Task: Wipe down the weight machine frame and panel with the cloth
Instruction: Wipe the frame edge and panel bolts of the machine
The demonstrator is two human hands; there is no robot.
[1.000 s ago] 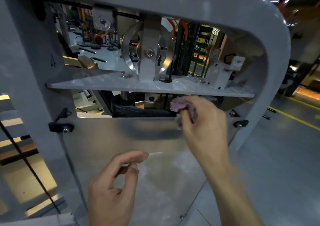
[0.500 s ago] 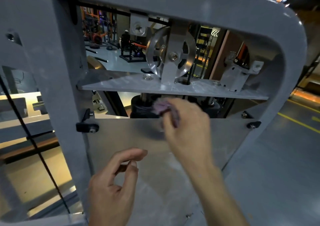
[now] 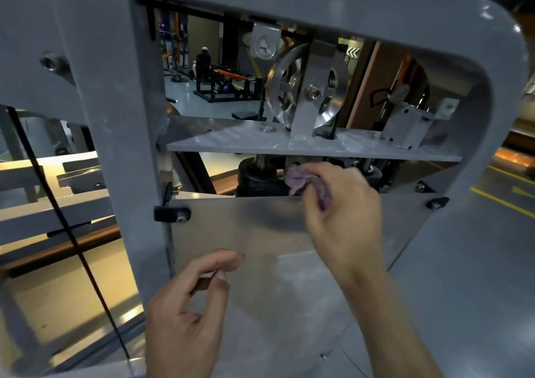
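Observation:
The grey weight machine frame point(image 3: 115, 134) arches over the whole view. A see-through panel point(image 3: 249, 233) is bolted across its lower opening. My right hand point(image 3: 344, 218) grips a crumpled purple cloth point(image 3: 301, 179) and holds it at the panel's top edge, just under the grey shelf plate point(image 3: 231, 141). My left hand point(image 3: 185, 317) hovers low in front of the panel with loosely curled fingers and holds nothing.
A silver pulley wheel point(image 3: 307, 91) in its bracket stands on the shelf plate. Black clips with bolts point(image 3: 172, 213) fix the panel at left and right. A thin black cable point(image 3: 72, 238) runs down on the left. Gym equipment and a distant person point(image 3: 204, 59) are behind.
My view has shifted left, so the frame sits further right in the picture. My right hand with the cloth has slid along the panel's top edge. My left hand has barely moved.

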